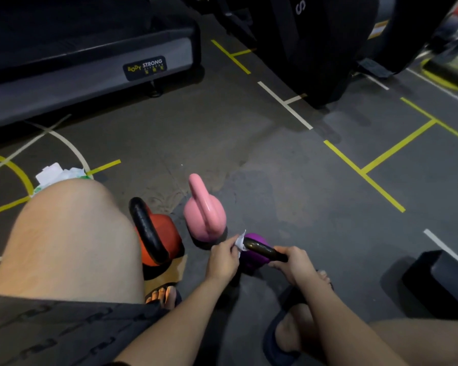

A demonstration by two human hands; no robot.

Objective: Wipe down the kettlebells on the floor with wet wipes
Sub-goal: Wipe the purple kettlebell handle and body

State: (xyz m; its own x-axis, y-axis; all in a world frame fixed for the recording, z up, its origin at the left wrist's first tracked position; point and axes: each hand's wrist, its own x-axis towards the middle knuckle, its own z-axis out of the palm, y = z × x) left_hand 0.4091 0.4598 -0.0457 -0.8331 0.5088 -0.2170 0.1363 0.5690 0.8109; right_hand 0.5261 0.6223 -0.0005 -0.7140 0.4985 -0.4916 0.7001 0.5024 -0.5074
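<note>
Fingers (228, 246) of left hand (222, 258) pinch a white wipe (240, 241) against the black handle (262, 250) of the purple kettlebell (253, 261) on the floor (288, 180), right hand (295, 264) grasping the same handle, pink kettlebell (205, 216) and orange kettlebell (163, 231) just beside.

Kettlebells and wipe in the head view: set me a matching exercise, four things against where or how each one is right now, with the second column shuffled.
Things
1. pink kettlebell
2. orange kettlebell
3. purple kettlebell
4. wet wipe

States
A. pinched in the left hand
B. black handle gripped by the right hand
C. stands untouched right beside the left knee, black handle
D. stands untouched, handle the same colour as its body

Pairs: 1-D, 2-C, 3-B, 4-A
</note>
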